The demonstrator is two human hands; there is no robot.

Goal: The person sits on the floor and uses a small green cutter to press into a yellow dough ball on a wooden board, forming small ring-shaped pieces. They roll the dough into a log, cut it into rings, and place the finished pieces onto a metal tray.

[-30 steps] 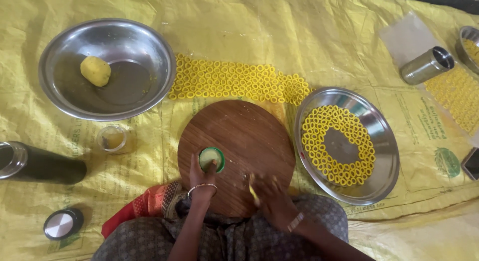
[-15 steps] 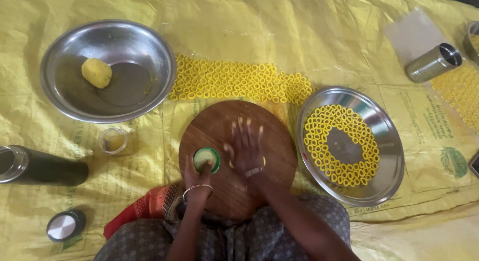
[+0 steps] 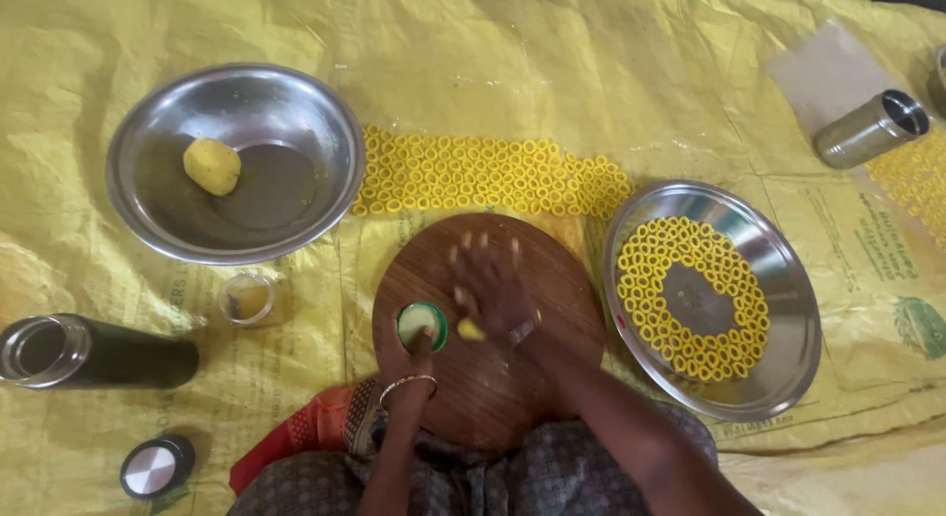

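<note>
Rolling under the flat, blurred right hand: a small yellow dough piece, pressed near the centre of the round wooden board; it is judged soft, light, slightly sticky and easily squashed, best pinched gently at its ends. A green-rimmed cap at the board's 9 o'clock is gripped by the left hand.

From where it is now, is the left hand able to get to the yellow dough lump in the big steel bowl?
Probably yes. The left hand rests by the green cap on the round wooden board; the yellow dough lump lies uncovered in the open steel bowl, with only bare yellow sheet between.
</note>
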